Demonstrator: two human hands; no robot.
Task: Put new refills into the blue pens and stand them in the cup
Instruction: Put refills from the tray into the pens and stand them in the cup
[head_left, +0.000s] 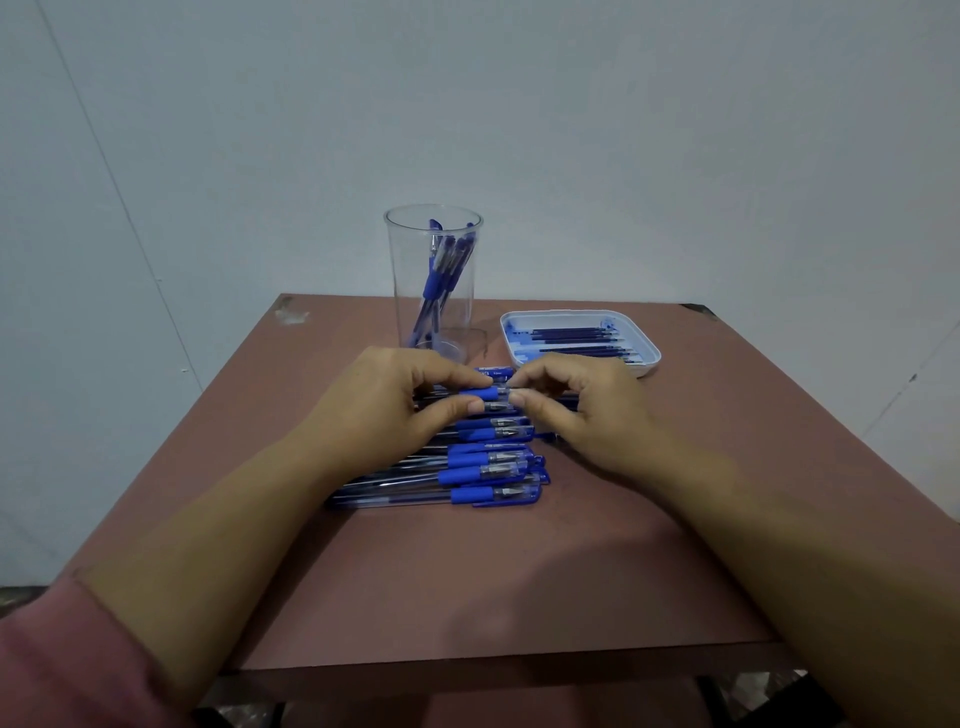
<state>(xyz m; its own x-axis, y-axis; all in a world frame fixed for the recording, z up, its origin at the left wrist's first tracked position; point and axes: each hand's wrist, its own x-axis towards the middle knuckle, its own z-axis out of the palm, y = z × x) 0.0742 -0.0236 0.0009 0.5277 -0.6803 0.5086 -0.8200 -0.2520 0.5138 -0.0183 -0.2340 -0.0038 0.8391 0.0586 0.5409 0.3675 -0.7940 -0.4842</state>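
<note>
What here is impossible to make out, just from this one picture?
Head view only:
The held pen: fingers of the left hand and right hand cover its ends; whether it is unscrewed is hidden.
Pens in the cup: overlapping, uncountable.
Refills in the tray: too small to count.
Print on the lying pens: blurred.

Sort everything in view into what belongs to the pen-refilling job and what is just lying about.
Job: held pen, pinched by left hand and right hand; row of pens; refills; white tray; clear cup holding leaning pens.
Just there: table; pale scuff at its far left corner; wall.
</note>
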